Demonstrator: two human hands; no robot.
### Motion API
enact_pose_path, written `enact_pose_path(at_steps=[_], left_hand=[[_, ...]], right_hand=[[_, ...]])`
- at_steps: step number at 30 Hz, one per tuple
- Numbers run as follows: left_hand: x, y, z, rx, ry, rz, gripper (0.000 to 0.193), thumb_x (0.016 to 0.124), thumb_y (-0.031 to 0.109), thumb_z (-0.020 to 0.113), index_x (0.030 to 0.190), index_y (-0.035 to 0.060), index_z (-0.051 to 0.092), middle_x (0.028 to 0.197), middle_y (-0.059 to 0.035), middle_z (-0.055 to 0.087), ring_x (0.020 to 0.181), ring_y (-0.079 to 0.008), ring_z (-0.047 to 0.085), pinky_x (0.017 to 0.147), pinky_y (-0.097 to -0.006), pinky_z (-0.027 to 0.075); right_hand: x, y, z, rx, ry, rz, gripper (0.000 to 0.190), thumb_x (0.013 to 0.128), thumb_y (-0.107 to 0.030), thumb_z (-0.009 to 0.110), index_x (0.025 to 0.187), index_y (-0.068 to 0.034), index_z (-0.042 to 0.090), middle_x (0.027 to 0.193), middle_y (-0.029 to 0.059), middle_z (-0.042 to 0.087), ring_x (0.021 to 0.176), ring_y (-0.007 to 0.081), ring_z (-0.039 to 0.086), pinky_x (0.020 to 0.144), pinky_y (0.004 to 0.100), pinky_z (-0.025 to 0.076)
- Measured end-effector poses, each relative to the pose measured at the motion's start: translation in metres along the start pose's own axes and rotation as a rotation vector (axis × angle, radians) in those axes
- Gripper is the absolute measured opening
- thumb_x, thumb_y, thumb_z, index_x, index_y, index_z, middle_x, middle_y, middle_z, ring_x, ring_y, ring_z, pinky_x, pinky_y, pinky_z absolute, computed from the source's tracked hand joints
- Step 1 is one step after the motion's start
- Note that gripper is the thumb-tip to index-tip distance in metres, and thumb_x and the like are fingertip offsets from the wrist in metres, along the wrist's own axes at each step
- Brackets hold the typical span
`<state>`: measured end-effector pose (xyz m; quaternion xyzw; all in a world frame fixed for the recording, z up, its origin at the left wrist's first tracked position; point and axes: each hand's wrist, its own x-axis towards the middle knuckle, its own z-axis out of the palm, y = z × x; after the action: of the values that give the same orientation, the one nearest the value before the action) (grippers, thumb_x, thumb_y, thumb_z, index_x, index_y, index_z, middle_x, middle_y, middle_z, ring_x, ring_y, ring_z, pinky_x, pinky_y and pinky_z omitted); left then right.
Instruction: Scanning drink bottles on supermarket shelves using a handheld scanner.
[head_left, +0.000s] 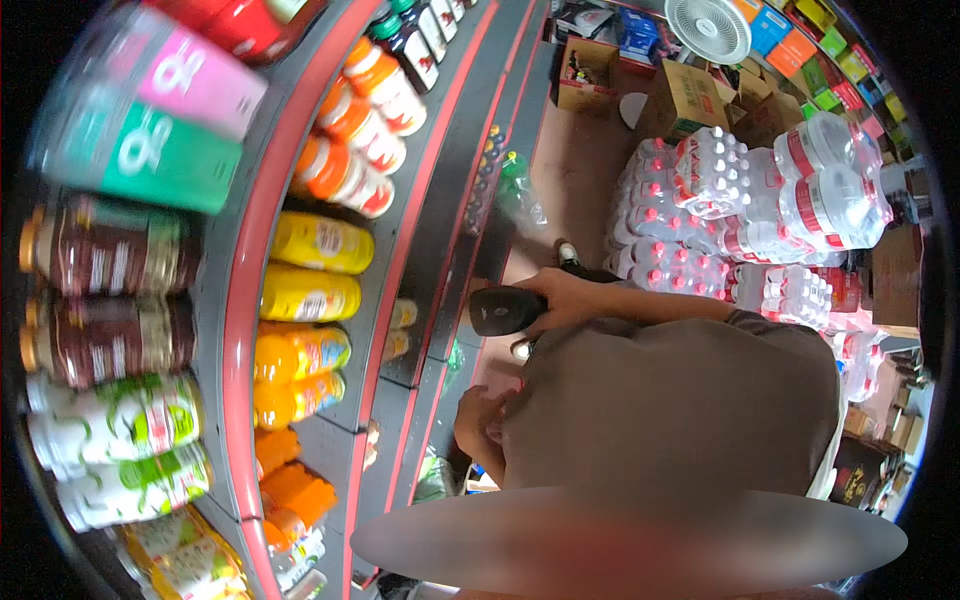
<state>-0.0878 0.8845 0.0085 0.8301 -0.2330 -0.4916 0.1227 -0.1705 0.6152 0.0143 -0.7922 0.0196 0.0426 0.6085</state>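
My right hand (561, 300) grips a black handheld barcode scanner (507, 311), its rounded head toward the shelves. Lower down, my left hand (478, 420) hangs at the front of my grey-brown shirt (667, 405), fingers curled and partly hidden by the cloth. Whether it holds anything cannot be seen. Before me, the grey shelf unit with red edge strips (251, 322) carries drinks. Yellow bottles (315, 241), orange juice bottles (300, 367) and white bottles with orange caps (386, 86) lie along one tier. Dark brown bottles (124, 330) and green-patterned white bottles (131, 424) fill another.
Shrink-wrapped water bottle packs (675, 225) and large water jugs (832, 199) are stacked behind my right arm. Cardboard boxes (686, 97) and a white fan (708, 28) stand farther along the aisle floor (581, 172). A blurred oval covers the bottom of the view.
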Motion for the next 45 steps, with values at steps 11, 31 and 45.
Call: enact_pose_path(at_steps=[11, 31, 45], left_hand=[[0.128, 0.112, -0.101, 0.117, 0.687, 0.102, 0.079, 0.080, 0.047, 0.072, 0.134, -0.0037, 0.046, 0.124, -0.0303, 0.056, 0.114, -0.0450, 0.055, 0.095, -0.0487, 0.045], [0.348, 0.506, -0.015, 0.608, -0.062, 0.996, 0.061, 0.077, 0.041, 0.074, 0.120, 0.0025, 0.055, 0.111, -0.0184, 0.063, 0.103, -0.0366, 0.061, 0.088, -0.0455, 0.049], [0.427, 0.611, -0.096, 0.625, -0.158, 1.133, 0.066, 0.080, 0.048, 0.071, 0.125, 0.0033, 0.052, 0.113, -0.0195, 0.062, 0.106, -0.0377, 0.061, 0.090, -0.0472, 0.047]], right_hand=[[-0.030, 0.044, -0.167, -0.003, 0.252, -0.047, 0.041, 0.077, -0.014, 0.072, 0.115, -0.002, 0.063, 0.083, 0.0140, 0.068, 0.074, 0.0145, 0.063, 0.070, 0.0323, 0.050], [-0.195, 0.157, -0.289, 0.399, 1.502, 0.188, 0.015, 0.087, -0.001, 0.062, 0.102, -0.003, 0.059, 0.071, -0.0030, 0.055, 0.058, 0.0048, 0.048, 0.050, 0.0235, 0.039], [-0.088, 0.235, -0.444, 0.301, 1.644, 0.252, 0.035, 0.083, -0.001, 0.068, 0.114, 0.002, 0.053, 0.106, 0.0071, 0.059, 0.090, 0.0153, 0.055, 0.085, 0.0321, 0.046]])
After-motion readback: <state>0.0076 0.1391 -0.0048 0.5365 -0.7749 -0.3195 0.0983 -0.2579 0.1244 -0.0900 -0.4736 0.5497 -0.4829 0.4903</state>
